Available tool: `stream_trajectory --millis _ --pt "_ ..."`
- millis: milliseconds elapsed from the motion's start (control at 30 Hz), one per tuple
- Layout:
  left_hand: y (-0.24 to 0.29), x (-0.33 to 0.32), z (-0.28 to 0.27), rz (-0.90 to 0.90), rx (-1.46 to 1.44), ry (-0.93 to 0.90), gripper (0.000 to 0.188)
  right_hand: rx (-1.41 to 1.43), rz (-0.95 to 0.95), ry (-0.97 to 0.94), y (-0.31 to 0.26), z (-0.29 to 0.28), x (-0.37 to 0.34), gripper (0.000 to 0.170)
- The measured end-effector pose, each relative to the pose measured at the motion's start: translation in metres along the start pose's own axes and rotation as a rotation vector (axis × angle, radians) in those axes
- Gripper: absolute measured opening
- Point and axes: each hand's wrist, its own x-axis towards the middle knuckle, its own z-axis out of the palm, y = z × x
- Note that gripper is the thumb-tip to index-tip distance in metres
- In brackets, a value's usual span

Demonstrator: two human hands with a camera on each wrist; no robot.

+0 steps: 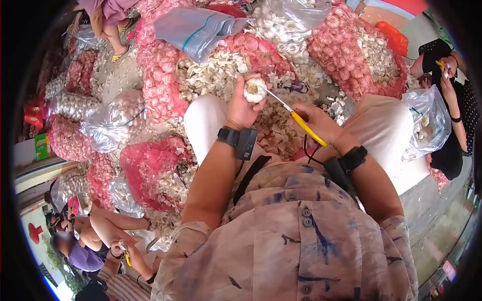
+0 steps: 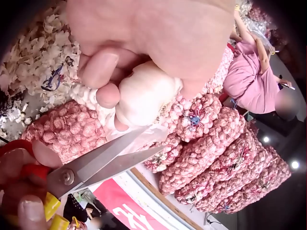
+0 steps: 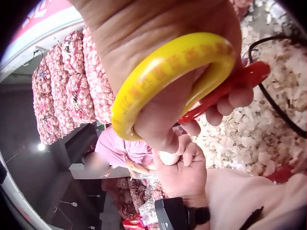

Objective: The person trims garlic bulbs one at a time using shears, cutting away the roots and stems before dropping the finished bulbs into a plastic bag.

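In the head view a white garlic bulb [image 1: 255, 91] sits in the curled fingers of my left hand [image 1: 244, 106]. My right hand [image 1: 317, 123] grips scissors with a yellow handle [image 1: 307, 129], their blades pointing at the bulb. The left wrist view shows the scissor blades [image 2: 103, 160] parted just below the bulb [image 2: 147, 94], which my left hand [image 2: 148, 33] holds. Seen from the right wrist, fingers of my right hand [image 3: 168, 110] pass through the yellow loop [image 3: 168, 67], with a red handle [image 3: 230, 91] beside it. My left hand [image 3: 184, 175] is beyond.
Red net sacks of garlic [image 1: 341, 55] and a heap of peelings [image 1: 211, 72] lie in front. A folded plastic bag [image 1: 198, 30] rests on the sacks. Clear bags of garlic [image 1: 118, 120] are at the left. Several other people sit or stand around. A black cable [image 3: 273, 103] hangs near the right hand.
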Motion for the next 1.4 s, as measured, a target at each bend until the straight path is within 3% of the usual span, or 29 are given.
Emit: stream_trajectory --millis 133,200,667,1000,1100,1400 --pt "-0.001 0.000 0.001 0.067 0.004 -0.007 0.047 0.130 -0.020 -0.090 -0.001 -0.002 0.001 0.032" --pt "-0.001 0.001 0.001 0.070 -0.002 -0.010 0.047 0.285 0.224 -0.177 -0.004 -0.006 0.000 0.031" --pt "0.001 -0.002 0.004 -0.010 0.011 0.016 0.053 0.507 0.197 -0.231 -0.007 -0.003 -0.003 0.036" --pt "-0.018 -0.005 0.008 -0.005 0.223 0.011 0.062 0.785 0.126 -0.230 0.004 0.012 0.006 0.034" --pt "-0.019 -0.010 0.013 -0.006 0.222 0.020 0.064 0.626 0.138 -0.193 0.005 0.013 0.008 0.033" --pt "-0.006 -0.006 0.011 0.103 0.115 0.101 0.067 0.625 0.136 -0.167 0.004 0.006 0.000 0.036"
